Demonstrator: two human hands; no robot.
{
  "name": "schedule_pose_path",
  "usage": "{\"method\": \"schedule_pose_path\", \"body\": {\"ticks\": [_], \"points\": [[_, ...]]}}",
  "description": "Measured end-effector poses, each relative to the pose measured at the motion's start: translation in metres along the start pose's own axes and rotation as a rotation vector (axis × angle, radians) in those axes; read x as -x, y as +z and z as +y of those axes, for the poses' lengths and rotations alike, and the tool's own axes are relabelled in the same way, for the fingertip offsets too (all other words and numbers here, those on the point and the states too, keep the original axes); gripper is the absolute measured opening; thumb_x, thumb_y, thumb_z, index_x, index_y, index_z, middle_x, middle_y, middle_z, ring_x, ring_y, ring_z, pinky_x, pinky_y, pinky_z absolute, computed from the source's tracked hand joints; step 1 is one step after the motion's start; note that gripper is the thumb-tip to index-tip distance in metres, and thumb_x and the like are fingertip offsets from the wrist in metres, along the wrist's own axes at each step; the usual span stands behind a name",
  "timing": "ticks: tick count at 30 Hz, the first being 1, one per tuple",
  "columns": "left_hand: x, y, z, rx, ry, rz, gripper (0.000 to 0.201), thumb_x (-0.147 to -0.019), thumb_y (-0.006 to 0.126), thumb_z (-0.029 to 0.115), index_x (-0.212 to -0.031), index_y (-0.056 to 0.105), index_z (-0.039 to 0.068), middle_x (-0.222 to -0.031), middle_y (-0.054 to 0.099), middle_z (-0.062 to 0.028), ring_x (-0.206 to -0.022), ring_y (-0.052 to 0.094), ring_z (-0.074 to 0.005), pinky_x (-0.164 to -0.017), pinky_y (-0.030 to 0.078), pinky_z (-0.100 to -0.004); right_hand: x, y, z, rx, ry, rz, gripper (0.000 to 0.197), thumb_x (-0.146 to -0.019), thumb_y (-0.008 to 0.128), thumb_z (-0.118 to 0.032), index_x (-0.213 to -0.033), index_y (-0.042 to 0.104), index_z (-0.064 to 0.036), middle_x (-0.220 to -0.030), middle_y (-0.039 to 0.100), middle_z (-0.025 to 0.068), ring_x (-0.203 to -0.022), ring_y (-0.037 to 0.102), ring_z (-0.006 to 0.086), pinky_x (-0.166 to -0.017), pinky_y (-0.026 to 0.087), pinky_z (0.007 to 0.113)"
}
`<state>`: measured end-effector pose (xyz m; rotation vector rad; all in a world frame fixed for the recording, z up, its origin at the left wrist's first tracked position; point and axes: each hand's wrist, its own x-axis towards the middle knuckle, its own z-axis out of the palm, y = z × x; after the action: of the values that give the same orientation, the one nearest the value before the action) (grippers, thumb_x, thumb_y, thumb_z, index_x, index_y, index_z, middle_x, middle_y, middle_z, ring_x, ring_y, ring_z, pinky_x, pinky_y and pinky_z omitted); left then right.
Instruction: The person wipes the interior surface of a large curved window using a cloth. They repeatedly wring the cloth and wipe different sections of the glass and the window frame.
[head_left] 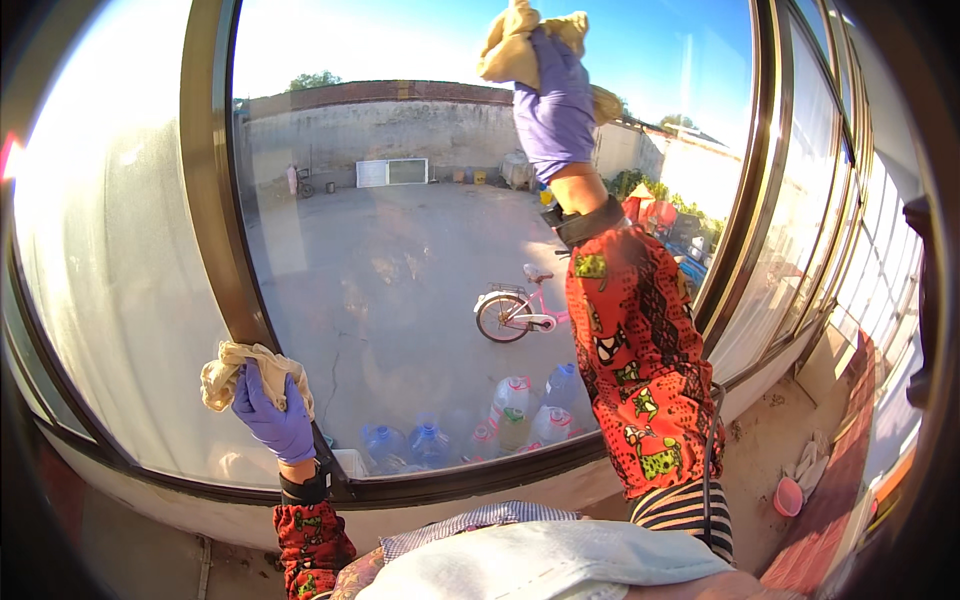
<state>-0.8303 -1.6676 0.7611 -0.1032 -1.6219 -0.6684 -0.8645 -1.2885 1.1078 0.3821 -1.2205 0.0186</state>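
Both hands wear purple gloves, with patterned red sleeves behind them. My right hand (555, 108) is raised high at the large window pane (400, 270), closed on a bunched beige cloth (508, 52). Part of that cloth sticks out past the wrist side of the glove. Low on the left, my left hand (274, 410) presses a second beige cloth (222, 380) at the brown upright window frame (215, 180). Its fingers lie bent over the cloth, and the thumb side is partly hidden by it.
Beyond the glass are a pink bicycle (520, 312), several large plastic bottles (510, 415) and a courtyard wall (400, 130). A white curtain (110, 300) hangs behind the left pane. A pink basin (788, 496) sits on the floor at lower right, near a reddish strip (835, 470).
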Motion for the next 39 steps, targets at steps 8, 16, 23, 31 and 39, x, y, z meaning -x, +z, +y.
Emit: {"method": "schedule_pose_path", "body": {"ticks": [8, 16, 23, 31, 39], "points": [[-0.005, -0.001, -0.006, 0.06, 0.015, -0.041, 0.058, -0.087, 0.073, 0.014, -0.139, 0.052, 0.0, -0.135, 0.056, -0.0179, -0.121, 0.054, -0.0354, -0.108, 0.038, -0.0438, 0.079, 0.011, -0.228, -0.354, -0.362, -0.459, 0.034, -0.084, 0.06, -0.017, -0.118, 0.064, -0.0143, -0.129, 0.059, 0.0071, -0.123, 0.054, 0.0268, -0.106, 0.042, 0.044], [0.0, -0.002, -0.031, -0.032, 0.042, -0.036, 0.061, -0.083, 0.069, 0.009, -0.141, 0.051, 0.002, -0.132, 0.058, -0.0167, -0.12, 0.054, -0.0353, -0.108, 0.039, -0.0446, 0.067, -0.049, -0.044, -0.12, -0.14, -0.283, 0.047, -0.082, 0.067, -0.016, -0.129, 0.062, -0.0143, -0.13, 0.061, 0.01, -0.119, 0.059, 0.0302, -0.104, 0.045, 0.045], [-0.007, -0.006, -0.059, 0.071, 0.021, -0.082, 0.053, -0.09, 0.06, 0.004, -0.142, 0.048, 0.001, -0.088, 0.057, -0.0077, -0.061, 0.054, -0.0139, -0.056, 0.047, -0.0266, 0.123, -0.177, 0.171, 0.146, 0.409, -0.182, 0.05, -0.088, 0.066, -0.018, -0.135, 0.054, -0.0071, -0.132, 0.059, 0.0186, -0.12, 0.058, 0.0378, -0.102, 0.048, 0.042], [-0.004, -0.01, -0.038, -0.04, -0.119, -0.06, 0.059, -0.085, 0.074, 0.01, -0.138, 0.052, 0.0, -0.131, 0.055, -0.0154, -0.121, 0.049, -0.0318, -0.109, 0.036, -0.0433, 0.191, -0.213, 0.217, 0.02, 0.963, -0.042, 0.049, -0.097, 0.062, -0.023, -0.14, 0.05, -0.0033, -0.131, 0.06, 0.0156, -0.119, 0.059, 0.0272, -0.103, 0.045, 0.037], [-0.03, -0.02, 0.029, 0.023, 0.028, -0.075, 0.066, -0.079, 0.08, 0.013, -0.139, 0.054, 0.006, -0.132, 0.054, -0.0139, -0.122, 0.05, -0.0328, -0.107, 0.04, -0.0429, 0.09, -0.108, 0.065, -0.054, 0.264, -0.129, 0.051, -0.095, 0.065, -0.013, -0.143, 0.049, -0.0049, -0.137, 0.055, 0.0142, -0.128, 0.054, 0.0289, -0.107, 0.044, 0.04]]}}
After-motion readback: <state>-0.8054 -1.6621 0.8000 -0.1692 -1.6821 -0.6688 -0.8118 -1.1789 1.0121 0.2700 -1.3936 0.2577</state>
